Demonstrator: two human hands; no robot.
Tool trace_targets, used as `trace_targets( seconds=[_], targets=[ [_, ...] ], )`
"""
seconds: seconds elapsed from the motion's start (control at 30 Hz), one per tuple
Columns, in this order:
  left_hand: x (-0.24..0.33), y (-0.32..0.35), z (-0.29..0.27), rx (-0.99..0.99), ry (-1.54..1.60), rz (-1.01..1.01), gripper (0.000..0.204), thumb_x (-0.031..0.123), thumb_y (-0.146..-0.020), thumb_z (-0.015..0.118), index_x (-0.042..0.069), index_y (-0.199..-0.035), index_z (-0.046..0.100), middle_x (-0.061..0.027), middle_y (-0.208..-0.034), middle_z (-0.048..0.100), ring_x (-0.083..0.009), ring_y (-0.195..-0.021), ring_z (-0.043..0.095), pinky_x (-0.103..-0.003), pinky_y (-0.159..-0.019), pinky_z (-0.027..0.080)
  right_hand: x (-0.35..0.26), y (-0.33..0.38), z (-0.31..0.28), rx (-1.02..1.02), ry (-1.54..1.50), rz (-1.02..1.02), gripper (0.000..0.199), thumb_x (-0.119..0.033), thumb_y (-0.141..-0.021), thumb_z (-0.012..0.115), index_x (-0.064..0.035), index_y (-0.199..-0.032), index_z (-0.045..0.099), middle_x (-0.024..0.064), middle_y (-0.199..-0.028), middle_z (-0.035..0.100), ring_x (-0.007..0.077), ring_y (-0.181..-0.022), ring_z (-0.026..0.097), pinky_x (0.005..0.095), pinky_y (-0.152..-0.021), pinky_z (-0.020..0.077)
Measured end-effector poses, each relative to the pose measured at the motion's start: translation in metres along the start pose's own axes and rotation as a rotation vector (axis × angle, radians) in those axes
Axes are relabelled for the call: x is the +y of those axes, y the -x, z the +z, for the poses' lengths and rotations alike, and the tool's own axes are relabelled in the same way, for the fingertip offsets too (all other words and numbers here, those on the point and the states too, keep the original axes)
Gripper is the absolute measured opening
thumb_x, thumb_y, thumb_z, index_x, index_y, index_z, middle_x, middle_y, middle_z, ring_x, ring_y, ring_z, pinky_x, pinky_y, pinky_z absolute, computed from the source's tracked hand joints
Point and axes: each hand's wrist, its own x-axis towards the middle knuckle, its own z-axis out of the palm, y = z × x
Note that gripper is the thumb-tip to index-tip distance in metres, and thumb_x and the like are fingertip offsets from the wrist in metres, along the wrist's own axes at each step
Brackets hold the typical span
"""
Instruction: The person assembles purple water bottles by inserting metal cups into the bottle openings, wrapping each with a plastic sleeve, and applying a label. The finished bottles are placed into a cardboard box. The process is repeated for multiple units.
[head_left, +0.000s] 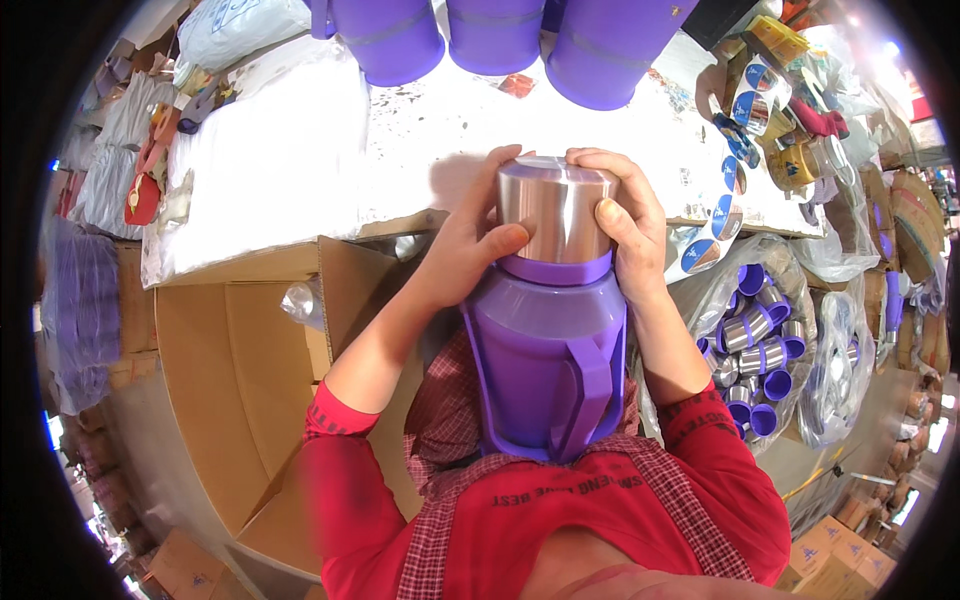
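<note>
A large purple thermos jug (pixel 530 330) stands upright against my lap, its side handle (pixel 588 390) facing me and slightly right. A brushed steel cup lid (pixel 555 210) with a purple lower rim tops it. My left hand (pixel 465 240) wraps the lid's left side, thumb on its front and fingers behind. From the other side my right hand (pixel 638 225) grips the lid too, with its thumb on the steel and its fingers over the top edge. Whether the lid is fully seated cannot be told.
Several purple jugs (pixel 495 35) line the far side of the white worktable (pixel 420 120). An open cardboard box (pixel 205 370) stands at left. To the right, a plastic bag holds steel-and-purple cup lids (pixel 755 335); above hang a strip of round stickers (pixel 722 215) and tape rolls (pixel 795 165).
</note>
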Motion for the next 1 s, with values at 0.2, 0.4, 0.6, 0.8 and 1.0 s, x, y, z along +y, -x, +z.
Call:
trace_targets(
  seconds=[0.2,0.4,0.6,0.8,1.0],
  targets=[
    [-0.006,0.003,-0.013,-0.026,-0.028,0.007,0.084,0.041,-0.087,0.069,0.01,-0.15,0.022,-0.0162,-0.141,0.041,-0.0262,-0.128,0.043,-0.039,-0.106,0.035,0.008,0.001,0.001,0.017,0.004,0.008,0.048,-0.037,-0.089,0.061,0.0017,-0.117,0.058,0.0152,-0.122,0.058,0.0245,-0.117,0.053,0.0361,-0.103,0.037],
    [0.004,0.018,-0.016,0.185,0.041,-0.046,0.079,0.03,-0.085,0.073,0.007,-0.147,0.031,-0.0155,-0.138,0.045,-0.0243,-0.123,0.049,-0.037,-0.104,0.039,0.012,-0.021,0.011,-0.153,0.06,0.128,0.047,-0.037,-0.087,0.062,0.0014,-0.114,0.06,0.0129,-0.118,0.058,0.023,-0.114,0.053,0.0356,-0.101,0.0378],
    [0.004,-0.041,-0.165,0.534,-0.214,-0.109,0.029,0.024,-0.095,0.055,0.005,-0.116,0.062,-0.013,-0.102,0.068,-0.0204,-0.088,0.065,-0.033,-0.082,0.049,0.007,-0.031,0.016,-0.162,0.094,0.124,0.043,-0.03,-0.085,0.066,0.002,-0.112,0.061,0.0137,-0.116,0.059,0.0236,-0.113,0.054,0.0352,-0.101,0.0374],
    [-0.08,-0.059,-0.383,1.101,-1.413,-0.036,0.029,0.033,-0.088,0.058,0.009,-0.102,0.065,-0.0136,-0.098,0.067,-0.03,-0.085,0.065,-0.044,-0.075,0.051,0.025,-0.034,0.009,-0.072,-0.044,0.093,0.045,-0.035,-0.085,0.069,0.0019,-0.109,0.063,0.0116,-0.117,0.058,0.0219,-0.109,0.056,0.034,-0.098,0.0418],
    [-0.019,-0.053,-0.288,0.973,-0.538,-0.132,0.021,0.023,-0.09,0.053,0.011,-0.095,0.069,-0.0099,-0.096,0.068,-0.0238,-0.092,0.064,-0.037,-0.076,0.052,0.066,-0.045,-0.001,0.164,-0.359,0.391,0.032,-0.025,-0.097,0.055,0.0016,-0.113,0.063,0.0146,-0.117,0.063,0.0235,-0.108,0.06,0.0374,-0.097,0.0476]
  ],
)
